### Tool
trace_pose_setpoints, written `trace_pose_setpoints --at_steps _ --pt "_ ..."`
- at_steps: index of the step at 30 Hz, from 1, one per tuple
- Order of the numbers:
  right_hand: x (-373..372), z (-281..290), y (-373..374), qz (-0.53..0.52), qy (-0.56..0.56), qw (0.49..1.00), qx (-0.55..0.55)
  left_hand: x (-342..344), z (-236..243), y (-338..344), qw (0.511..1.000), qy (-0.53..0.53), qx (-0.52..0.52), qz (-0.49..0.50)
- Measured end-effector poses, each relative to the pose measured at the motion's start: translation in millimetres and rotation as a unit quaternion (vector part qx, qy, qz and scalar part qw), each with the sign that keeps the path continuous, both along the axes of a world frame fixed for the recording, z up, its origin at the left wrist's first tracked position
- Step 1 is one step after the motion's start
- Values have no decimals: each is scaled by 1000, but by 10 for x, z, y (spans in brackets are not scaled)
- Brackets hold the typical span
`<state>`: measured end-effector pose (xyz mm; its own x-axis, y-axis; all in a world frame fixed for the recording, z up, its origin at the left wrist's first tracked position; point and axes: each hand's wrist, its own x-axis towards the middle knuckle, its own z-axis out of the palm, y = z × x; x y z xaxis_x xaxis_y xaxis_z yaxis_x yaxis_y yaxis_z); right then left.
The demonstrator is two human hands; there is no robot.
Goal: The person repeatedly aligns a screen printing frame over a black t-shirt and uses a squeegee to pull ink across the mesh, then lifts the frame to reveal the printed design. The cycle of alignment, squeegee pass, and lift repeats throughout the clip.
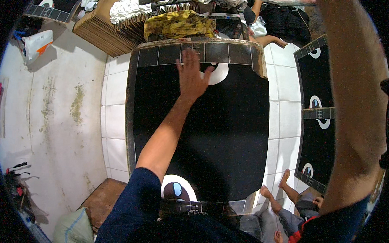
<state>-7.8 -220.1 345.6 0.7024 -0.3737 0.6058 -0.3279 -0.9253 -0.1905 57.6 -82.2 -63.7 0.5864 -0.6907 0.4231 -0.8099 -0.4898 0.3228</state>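
A large black fabric panel (224, 135) lies flat on a long board (129, 119) in front of me. Part of a white ring print (221, 74) shows at its far end, and an eye-like print (177, 187) with a blue highlight sits at its near end. My left hand (192, 76) is over the far edge of the panel, palm down with fingers spread, beside the far ring; it holds nothing. Whether it presses on the cloth I cannot tell. My right arm rises along the right side, and its hand is out of view past the top edge.
Dark strips with white lines (216, 51) border the board's ends. Beyond it are a yellow stained cloth (176, 24) and stacked brown boards (105, 26). Similar printed panels (318, 78) stand at right. People sit at lower right (285, 214) and far back. A sack (73, 228) is at lower left.
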Motion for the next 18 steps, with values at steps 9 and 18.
trace_pose_setpoints --at_steps 9,18 --pt "-933 -2028 766 12 -80 996 -31 -628 1577 1474 473 584 -655 -78" --pt "-1138 -3541 893 27 175 981 73 -853 276 2192 651 649 -265 293"
